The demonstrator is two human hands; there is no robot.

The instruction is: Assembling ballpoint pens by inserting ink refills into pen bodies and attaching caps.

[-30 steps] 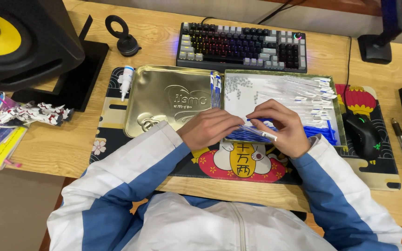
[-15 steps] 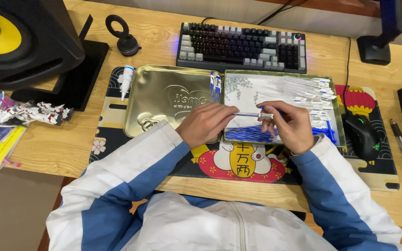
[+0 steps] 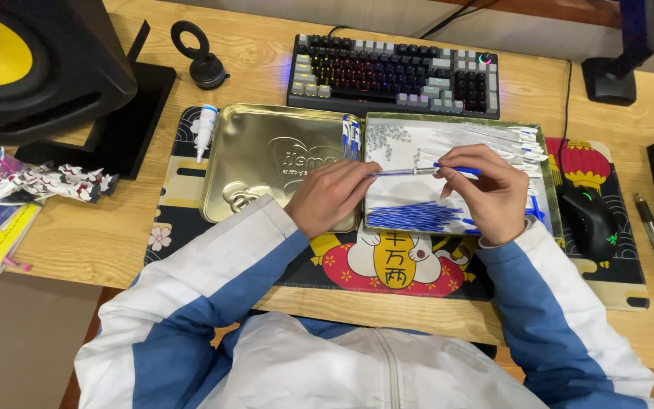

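My left hand (image 3: 332, 195) and my right hand (image 3: 486, 191) hold a thin blue pen refill (image 3: 410, 172) level between them, the left pinching its left end, the right gripping the blue right end. They hover over a shallow tin tray (image 3: 550, 193) lined with white paper. A row of blue refills (image 3: 416, 217) lies in the tray below my hands, with white pen barrels (image 3: 512, 144) and small clear parts (image 3: 387, 136) farther back. The golden tin lid (image 3: 266, 163) lies upside down to the left, under my left wrist.
A backlit keyboard (image 3: 395, 76) sits behind the tray, a black mouse (image 3: 588, 216) to the right. A small white bottle (image 3: 205, 130) lies left of the lid. A large black speaker (image 3: 32, 60), a toy figure (image 3: 51, 183) and books occupy the left. A patterned desk mat (image 3: 410, 265) covers the wooden desk.
My hands rose from the tray's front edge toward its middle and drew apart, so that the refill now stretches out between them.
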